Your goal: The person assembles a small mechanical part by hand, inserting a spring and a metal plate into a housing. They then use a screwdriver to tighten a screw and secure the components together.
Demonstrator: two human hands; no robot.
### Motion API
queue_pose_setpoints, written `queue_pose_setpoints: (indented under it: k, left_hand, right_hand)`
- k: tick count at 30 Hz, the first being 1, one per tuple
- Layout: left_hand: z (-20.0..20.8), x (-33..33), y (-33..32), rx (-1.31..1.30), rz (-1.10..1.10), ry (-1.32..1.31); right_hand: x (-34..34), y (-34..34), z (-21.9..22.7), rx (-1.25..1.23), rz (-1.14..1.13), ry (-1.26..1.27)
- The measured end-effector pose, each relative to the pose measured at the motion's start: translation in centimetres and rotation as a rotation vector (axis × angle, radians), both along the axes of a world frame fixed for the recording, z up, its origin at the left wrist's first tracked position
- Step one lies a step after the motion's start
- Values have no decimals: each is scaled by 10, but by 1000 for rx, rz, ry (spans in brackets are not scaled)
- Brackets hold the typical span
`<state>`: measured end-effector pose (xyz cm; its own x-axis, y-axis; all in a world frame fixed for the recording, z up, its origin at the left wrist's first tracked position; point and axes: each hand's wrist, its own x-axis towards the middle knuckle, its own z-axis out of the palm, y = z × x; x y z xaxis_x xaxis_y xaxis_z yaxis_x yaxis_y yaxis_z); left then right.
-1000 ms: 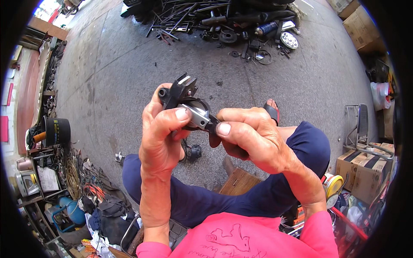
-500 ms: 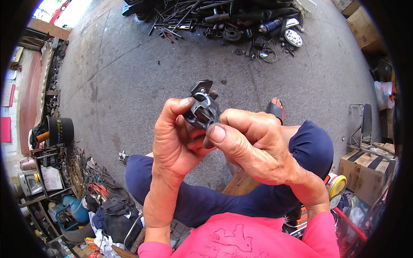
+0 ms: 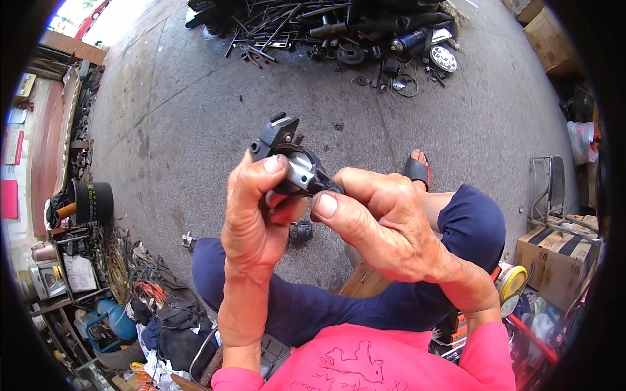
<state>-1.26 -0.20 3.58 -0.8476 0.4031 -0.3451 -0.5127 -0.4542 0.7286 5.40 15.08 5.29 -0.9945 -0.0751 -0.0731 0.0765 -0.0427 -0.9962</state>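
Between my two hands, above my lap, is a small black-and-silver mechanical part point(image 3: 301, 171) with a rounded clamp-like body and a blocky black bracket at its far left end. Its exact kind I cannot make out. My left hand point(image 3: 251, 212) grips the left side, thumb pressed on top and fingers curled beneath. The near right end is pinched between the thumb and forefinger of my right hand point(image 3: 381, 218); its other fingers are folded and partly hidden. Below, a small black part point(image 3: 300, 232) lies on the floor, partly covered by my left hand.
A wooden plank point(image 3: 366, 280) shows between my knees. Ahead on the concrete floor point(image 3: 195, 117) lies a heap of dark metal parts and rods point(image 3: 306, 26). Cluttered shelves and cables point(image 3: 117, 267) line the left; a cardboard box point(image 3: 554, 260) and a folding metal frame point(image 3: 554, 189) stand right.
The mechanical part has turned in my hands, so its bracket now points further left and more of its silver side shows. My left hand has shifted slightly left; the right has barely moved.
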Motion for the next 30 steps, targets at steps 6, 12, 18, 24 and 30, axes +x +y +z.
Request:
queue_pose_setpoints:
  k: [6, 12, 18, 24, 30]
  left_hand:
    - [14, 4, 0, -172, 73, 258]
    - [18, 10, -2, -160, 136, 397]
    - [15, 8, -8, -166, 111, 436]
    - [13, 2, -10, -184, -10, 337]
    - [11, -1, -6, -72, 20, 147]
  right_hand:
    - [-4, -6, -11, 128, -70, 165]
    - [-4, -11, -15, 405, -133, 368]
    - [-5, -10, -16, 242, -87, 277]
    - [-4, -10, -5, -68, -25, -88]
    - [-10, -8, 0, -197, -50, -256]
